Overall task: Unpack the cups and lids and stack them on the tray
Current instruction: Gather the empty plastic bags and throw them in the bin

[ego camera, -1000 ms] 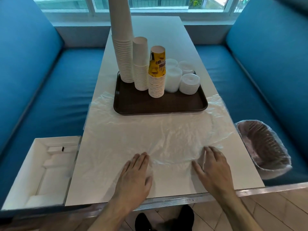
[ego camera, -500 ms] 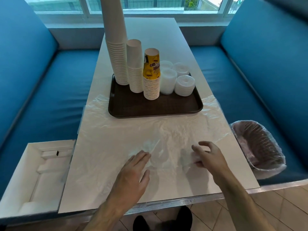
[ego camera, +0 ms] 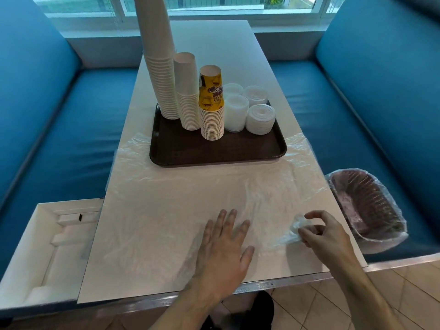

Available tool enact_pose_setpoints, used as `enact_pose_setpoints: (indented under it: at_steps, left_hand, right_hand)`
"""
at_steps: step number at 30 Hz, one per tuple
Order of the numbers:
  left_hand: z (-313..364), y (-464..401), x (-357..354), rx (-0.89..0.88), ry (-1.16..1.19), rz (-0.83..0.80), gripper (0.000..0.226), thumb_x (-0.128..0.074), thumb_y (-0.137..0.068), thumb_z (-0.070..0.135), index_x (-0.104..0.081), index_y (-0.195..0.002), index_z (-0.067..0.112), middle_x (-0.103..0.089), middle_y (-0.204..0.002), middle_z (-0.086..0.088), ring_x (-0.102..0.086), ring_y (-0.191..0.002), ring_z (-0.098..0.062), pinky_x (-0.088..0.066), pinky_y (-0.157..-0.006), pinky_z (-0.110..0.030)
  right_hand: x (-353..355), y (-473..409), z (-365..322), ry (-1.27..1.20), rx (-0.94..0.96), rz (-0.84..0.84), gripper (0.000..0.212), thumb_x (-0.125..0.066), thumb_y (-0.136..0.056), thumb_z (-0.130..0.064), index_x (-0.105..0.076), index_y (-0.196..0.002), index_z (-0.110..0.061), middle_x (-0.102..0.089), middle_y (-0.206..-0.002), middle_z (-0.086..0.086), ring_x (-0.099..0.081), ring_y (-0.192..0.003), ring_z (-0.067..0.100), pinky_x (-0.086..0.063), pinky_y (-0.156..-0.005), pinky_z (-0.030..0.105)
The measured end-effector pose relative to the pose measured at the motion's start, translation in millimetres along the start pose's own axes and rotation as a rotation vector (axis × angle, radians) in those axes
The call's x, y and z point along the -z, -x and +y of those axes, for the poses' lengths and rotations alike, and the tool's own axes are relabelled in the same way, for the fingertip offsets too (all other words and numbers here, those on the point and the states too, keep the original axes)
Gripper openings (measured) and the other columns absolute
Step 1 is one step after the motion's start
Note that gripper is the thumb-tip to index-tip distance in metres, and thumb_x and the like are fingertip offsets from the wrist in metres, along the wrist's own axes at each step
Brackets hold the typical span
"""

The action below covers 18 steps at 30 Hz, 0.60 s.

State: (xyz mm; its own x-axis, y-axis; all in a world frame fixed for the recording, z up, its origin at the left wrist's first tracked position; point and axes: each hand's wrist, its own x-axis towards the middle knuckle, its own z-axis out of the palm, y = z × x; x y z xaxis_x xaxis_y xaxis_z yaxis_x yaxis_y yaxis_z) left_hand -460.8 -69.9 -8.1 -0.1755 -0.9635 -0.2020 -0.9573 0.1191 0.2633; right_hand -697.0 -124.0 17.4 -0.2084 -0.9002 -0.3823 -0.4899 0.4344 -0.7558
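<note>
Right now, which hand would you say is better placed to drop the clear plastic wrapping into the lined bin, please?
Probably the right hand: it already pinches a bunched corner of the clear plastic wrapping and is nearer the lined wicker bin. The left hand lies flat on the sheet.

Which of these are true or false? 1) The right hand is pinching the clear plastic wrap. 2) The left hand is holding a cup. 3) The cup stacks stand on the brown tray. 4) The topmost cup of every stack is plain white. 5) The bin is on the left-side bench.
1) True: the right hand pinches a bunched bit of the clear plastic wrap.
2) False: the left hand lies flat, fingers spread, on the wrap.
3) True: three cup stacks stand on the brown tray, beside the lid stacks.
4) False: one stack is topped by a yellow printed cup.
5) False: the lined bin sits on the right-side bench; a white box is on the left.
</note>
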Motion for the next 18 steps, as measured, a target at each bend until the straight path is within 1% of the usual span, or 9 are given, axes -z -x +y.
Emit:
enact_pose_setpoints:
  at_steps: [4, 8, 9, 10, 12, 13, 15, 17, 18]
  left_hand:
    - [9, -3, -8, 0.003, -0.049, -0.139, 0.058, -0.039, -0.089, 0.054, -0.065, -0.133, 0.028, -0.055, -0.147, -0.006, -0.053, -0.135, -0.026, -0.026, -0.106, -0.045]
    - [11, -4, -12, 0.025, -0.065, -0.134, 0.06, -0.036, -0.09, 0.054, -0.063, -0.136, 0.027, -0.052, -0.15, -0.009, -0.05, -0.138, -0.027, -0.023, -0.109, -0.044]
    - [11, -5, -11, 0.032, -0.051, -0.122, 0.064, -0.03, -0.092, 0.055, -0.056, -0.142, 0.027, -0.042, -0.157, -0.009, -0.042, -0.144, -0.027, -0.018, -0.115, -0.043]
    - [11, -5, -10, 0.027, -0.052, -0.089, 0.071, -0.018, -0.092, 0.057, -0.043, -0.152, 0.028, -0.025, -0.165, -0.009, -0.026, -0.152, -0.027, -0.007, -0.122, -0.041]
    - [11, -7, -8, 0.002, -0.02, -0.122, 0.087, 0.008, -0.081, 0.06, -0.01, -0.161, 0.03, 0.01, -0.169, -0.004, 0.009, -0.156, -0.021, 0.014, -0.122, -0.038]
    - [11, -7, -6, 0.007, -0.002, -0.15, 0.092, 0.014, -0.076, 0.06, -0.002, -0.161, 0.03, 0.017, -0.168, -0.002, 0.015, -0.154, -0.019, 0.016, -0.122, -0.038]
    - [11, -9, -5, -0.008, -0.008, -0.147, 0.095, 0.017, -0.072, 0.061, 0.001, -0.161, 0.031, 0.017, -0.167, -0.001, 0.015, -0.154, -0.018, 0.015, -0.122, -0.039]
    - [10, -9, -6, -0.014, -0.006, -0.127, 0.095, 0.016, -0.073, 0.061, -0.002, -0.161, 0.031, 0.015, -0.168, -0.001, 0.013, -0.155, -0.018, 0.014, -0.12, -0.038]
    - [10, -9, -5, -0.014, -0.014, -0.13, 0.095, 0.016, -0.072, 0.061, -0.001, -0.161, 0.031, 0.015, -0.168, 0.0, 0.013, -0.155, -0.018, 0.015, -0.119, -0.038]
  right_hand:
    - [5, -3, 5, -0.002, 0.005, 0.004, 0.034, -0.077, -0.086, -0.011, -0.06, -0.109, -0.029, -0.074, -0.076, 0.005, -0.071, -0.078, 0.025, -0.059, -0.078, 0.047]
    - [9, -3, 6, -0.002, -0.012, 0.005, 0.033, -0.077, -0.086, -0.011, -0.061, -0.11, -0.027, -0.074, -0.083, 0.007, -0.071, -0.081, 0.024, -0.06, -0.081, 0.047]
    - [10, -3, 7, 0.015, -0.014, 0.013, 0.033, -0.077, -0.086, -0.011, -0.061, -0.111, -0.026, -0.073, -0.084, 0.006, -0.071, -0.082, 0.024, -0.06, -0.081, 0.046]
    - [11, -3, 8, 0.04, -0.014, 0.019, 0.033, -0.077, -0.086, -0.012, -0.061, -0.112, -0.025, -0.073, -0.084, 0.006, -0.07, -0.083, 0.024, -0.06, -0.081, 0.046]
    - [12, -2, 9, 0.11, -0.019, 0.015, 0.031, -0.075, -0.088, -0.014, -0.059, -0.112, -0.025, -0.072, -0.084, 0.002, -0.068, -0.083, 0.023, -0.058, -0.082, 0.048]
    - [12, -2, 9, 0.155, -0.018, 0.012, 0.031, -0.074, -0.089, -0.017, -0.058, -0.114, -0.025, -0.07, -0.088, 0.001, -0.067, -0.085, 0.022, -0.058, -0.083, 0.05]
    - [11, 0, 10, 0.295, 0.054, 0.076, 0.036, -0.073, -0.09, -0.026, -0.055, -0.121, -0.024, -0.065, -0.104, 0.004, -0.063, -0.094, 0.023, -0.056, -0.087, 0.048]
    - [5, 2, 7, 0.422, 0.212, 0.178, 0.043, -0.073, -0.09, -0.025, -0.057, -0.128, -0.019, -0.06, -0.122, 0.011, -0.056, -0.111, 0.026, -0.049, -0.092, 0.039]
    - [1, 4, 4, 0.457, 0.284, 0.185, 0.043, -0.073, -0.09, -0.024, -0.058, -0.13, -0.018, -0.057, -0.129, 0.012, -0.052, -0.116, 0.027, -0.044, -0.093, 0.035]
